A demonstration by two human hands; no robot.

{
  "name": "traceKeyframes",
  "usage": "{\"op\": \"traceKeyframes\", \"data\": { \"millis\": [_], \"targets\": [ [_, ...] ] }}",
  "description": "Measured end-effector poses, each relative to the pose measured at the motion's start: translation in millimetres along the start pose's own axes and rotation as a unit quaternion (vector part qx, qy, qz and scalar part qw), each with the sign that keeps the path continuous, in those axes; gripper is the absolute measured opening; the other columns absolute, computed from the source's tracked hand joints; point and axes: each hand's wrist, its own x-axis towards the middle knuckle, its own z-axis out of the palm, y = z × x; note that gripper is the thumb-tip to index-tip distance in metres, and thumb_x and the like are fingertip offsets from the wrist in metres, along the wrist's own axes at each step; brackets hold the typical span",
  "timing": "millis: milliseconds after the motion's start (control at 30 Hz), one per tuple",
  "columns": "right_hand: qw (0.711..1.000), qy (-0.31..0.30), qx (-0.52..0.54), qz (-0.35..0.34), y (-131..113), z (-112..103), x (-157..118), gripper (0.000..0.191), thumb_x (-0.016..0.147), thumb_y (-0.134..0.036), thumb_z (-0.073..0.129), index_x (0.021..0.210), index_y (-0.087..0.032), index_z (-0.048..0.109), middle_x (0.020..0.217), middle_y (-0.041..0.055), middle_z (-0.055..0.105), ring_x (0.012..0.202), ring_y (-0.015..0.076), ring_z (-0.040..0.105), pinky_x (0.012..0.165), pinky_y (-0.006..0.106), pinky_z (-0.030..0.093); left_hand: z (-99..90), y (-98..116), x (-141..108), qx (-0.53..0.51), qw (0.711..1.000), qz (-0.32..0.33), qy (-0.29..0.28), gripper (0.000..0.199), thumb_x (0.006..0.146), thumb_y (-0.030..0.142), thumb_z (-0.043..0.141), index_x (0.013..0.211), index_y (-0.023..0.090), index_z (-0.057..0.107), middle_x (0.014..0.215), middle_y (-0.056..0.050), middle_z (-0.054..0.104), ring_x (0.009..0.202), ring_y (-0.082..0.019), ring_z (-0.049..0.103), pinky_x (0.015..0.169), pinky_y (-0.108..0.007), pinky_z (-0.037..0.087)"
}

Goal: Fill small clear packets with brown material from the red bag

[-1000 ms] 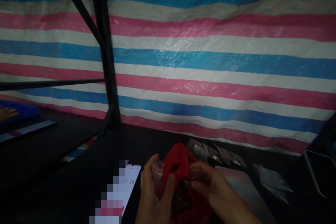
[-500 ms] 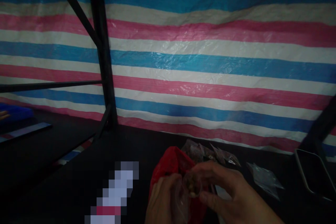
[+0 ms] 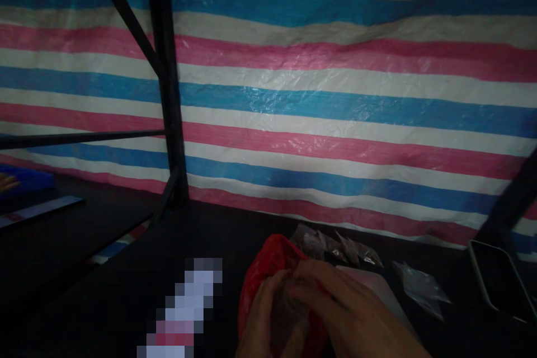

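The right hand (image 3: 348,313) is now lying over the small clear bag (image 3: 293,313), its fingers (image 3: 306,282) curling down across the bag's mouth, where half a second ago they were pinching a brownish clump above it. The left hand (image 3: 262,321) is sitting lower against the red bag (image 3: 268,268), its thumb no longer hooked into the red opening as it was a second ago.

Head view, forward-down, near tarp wall (image 3: 335,95)
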Motion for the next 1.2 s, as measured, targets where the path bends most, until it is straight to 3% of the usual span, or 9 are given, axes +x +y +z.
{"op": "traceKeyframes", "data": {
  "millis": [100, 267, 500, 633, 700, 767, 900, 1033, 1200],
  "targets": [
    [1.000, -0.024, 0.006, -0.003, -5, -4, 6, 0.052, 0.089, -0.002, 0.068, 0.135, -0.027, 0.071, 0.138, 0.0032, 0.076, 0.123, 0.0210, 0.074, 0.108, 0.026, 0.057, -12.1, 7, 5, -0.039, 0.998, -0.010, -0.052, 0.053, 0.093, 0.033, 0.071, 0.145, 0.028, 0.064, 0.144, -0.013, 0.071, 0.136, -0.036, 0.067, 0.113, -0.053, 0.057],
    [0.992, -0.077, 0.058, 0.084, -9, -5, 11, 0.068, 0.086, -0.002, 0.069, 0.143, -0.039, 0.068, 0.147, -0.0001, 0.071, 0.130, 0.0274, 0.071, 0.115, 0.037, 0.055, 2.2, 17, 2, -0.072, 0.997, -0.015, 0.020, 0.050, 0.099, 0.038, 0.055, 0.147, 0.024, 0.060, 0.150, -0.017, 0.067, 0.139, -0.035, 0.064, 0.119, -0.056, 0.051],
    [0.990, -0.018, 0.098, 0.099, 2, 7, 2, 0.065, 0.086, -0.005, 0.069, 0.141, -0.040, 0.071, 0.146, 0.0012, 0.072, 0.130, 0.0274, 0.070, 0.112, 0.037, 0.057, 5.0, 27, 5, -0.140, 0.989, -0.029, 0.041, 0.050, 0.097, 0.037, 0.053, 0.146, 0.025, 0.054, 0.151, -0.016, 0.064, 0.139, -0.033, 0.063, 0.115, -0.054, 0.054],
    [0.977, 0.096, 0.118, 0.152, 7, 19, 4, 0.043, 0.098, -0.016, 0.061, 0.133, -0.036, 0.075, 0.141, 0.0043, 0.072, 0.124, 0.0252, 0.073, 0.107, 0.035, 0.060, -5.8, 33, 12, -0.189, 0.978, -0.058, 0.062, 0.043, 0.085, 0.028, 0.066, 0.128, 0.026, 0.062, 0.120, -0.010, 0.071, 0.110, -0.027, 0.070, 0.099, -0.044, 0.059],
    [0.971, 0.042, 0.137, 0.191, 5, 28, 8, 0.041, 0.098, -0.014, 0.059, 0.132, -0.031, 0.076, 0.138, 0.0067, 0.072, 0.121, 0.0244, 0.073, 0.105, 0.034, 0.060, -9.9, 35, 14, -0.235, 0.965, -0.089, 0.070, 0.042, 0.078, 0.020, 0.067, 0.119, 0.027, 0.060, 0.102, -0.004, 0.068, 0.091, -0.022, 0.068, 0.084, -0.037, 0.060],
    [0.965, -0.083, 0.135, 0.211, 2, 38, 13, 0.046, 0.092, -0.007, 0.059, 0.130, -0.027, 0.076, 0.136, 0.0077, 0.072, 0.118, 0.0240, 0.074, 0.103, 0.032, 0.059, -12.5, 37, 15, -0.252, 0.957, -0.116, 0.086, 0.049, 0.070, 0.016, 0.063, 0.117, 0.029, 0.056, 0.097, -0.002, 0.066, 0.087, -0.021, 0.068, 0.078, -0.034, 0.060],
    [0.942, -0.254, 0.023, 0.217, 4, 52, 18, 0.058, 0.083, -0.002, 0.061, 0.136, -0.021, 0.073, 0.148, 0.0124, 0.067, 0.128, 0.0322, 0.069, 0.111, 0.040, 0.054, -15.2, 36, 17, -0.052, 0.987, -0.125, 0.084, 0.056, 0.067, 0.017, 0.057, 0.123, 0.026, 0.055, 0.114, -0.007, 0.068, 0.115, -0.028, 0.069, 0.103, -0.046, 0.056],
    [0.934, -0.276, -0.094, 0.205, 15, 48, 15, 0.070, 0.078, 0.005, 0.054, 0.143, -0.018, 0.068, 0.155, 0.0146, 0.062, 0.131, 0.0347, 0.068, 0.114, 0.044, 0.051, -20.5, 29, 23, 0.056, 0.990, -0.103, 0.079, 0.049, 0.074, 0.021, 0.057, 0.123, 0.023, 0.056, 0.117, -0.011, 0.070, 0.115, -0.032, 0.070, 0.104, -0.051, 0.055],
    [0.930, -0.250, -0.177, 0.205, 26, 35, 18, 0.068, 0.077, 0.012, 0.047, 0.129, -0.022, 0.075, 0.139, 0.0112, 0.074, 0.107, 0.0279, 0.079, 0.093, 0.035, 0.059, -33.8, 24, 32, 0.090, 0.978, -0.105, 0.154, 0.047, 0.082, 0.035, 0.063, 0.126, 0.022, 0.055, 0.103, -0.006, 0.066, 0.094, -0.030, 0.071, 0.088, -0.050, 0.060]
  ]
}}
